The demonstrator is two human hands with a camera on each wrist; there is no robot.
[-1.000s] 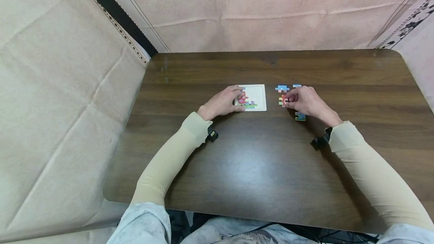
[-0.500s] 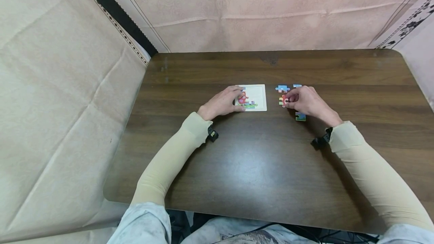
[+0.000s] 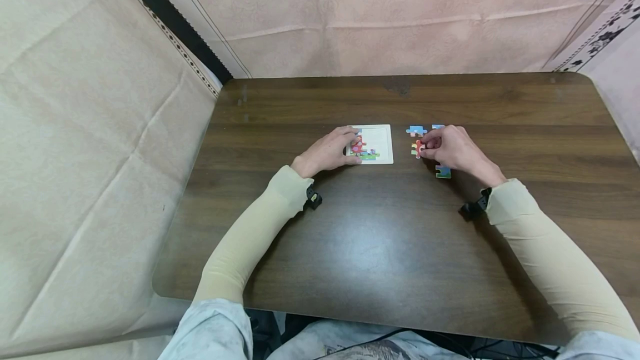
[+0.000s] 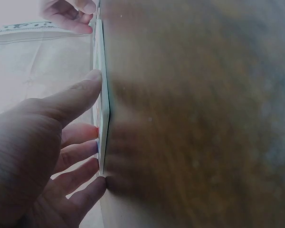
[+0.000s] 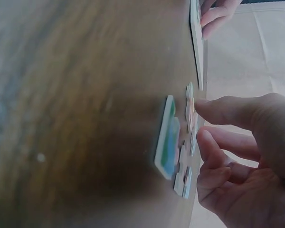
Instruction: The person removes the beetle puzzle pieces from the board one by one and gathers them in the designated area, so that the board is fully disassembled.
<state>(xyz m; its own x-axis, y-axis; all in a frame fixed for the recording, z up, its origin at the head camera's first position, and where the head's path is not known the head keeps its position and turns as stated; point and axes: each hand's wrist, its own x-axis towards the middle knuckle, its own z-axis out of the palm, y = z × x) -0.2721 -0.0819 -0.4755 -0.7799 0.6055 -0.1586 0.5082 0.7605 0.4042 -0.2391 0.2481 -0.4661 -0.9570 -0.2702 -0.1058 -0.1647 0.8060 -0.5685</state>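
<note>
A white-bordered puzzle board (image 3: 383,140) lies flat on the table, a red figure and green pieces fitted at its left and lower part. My left hand (image 3: 326,151) rests on the board's left side, thumb near the front edge and fingers spread over the surface, covering some of the picture. To the right, my right hand (image 3: 456,150) has its thumb and forefinger at a red puzzle piece (image 3: 417,149) with yellow-green at its left. In the right wrist view, the thumb tip touches this piece (image 5: 190,111), which lies close to the tabletop.
A blue puzzle piece (image 3: 416,130) lies behind the red one. Another blue piece (image 3: 437,126) shows partly behind the right hand. A blue-and-green piece (image 3: 443,171) lies in front of it. Pale cloth (image 3: 390,21) hangs beyond the brown table (image 3: 350,238).
The right hand's fingers shift very slightly at the red puzzle piece. The left hand and the board stay where they were.
</note>
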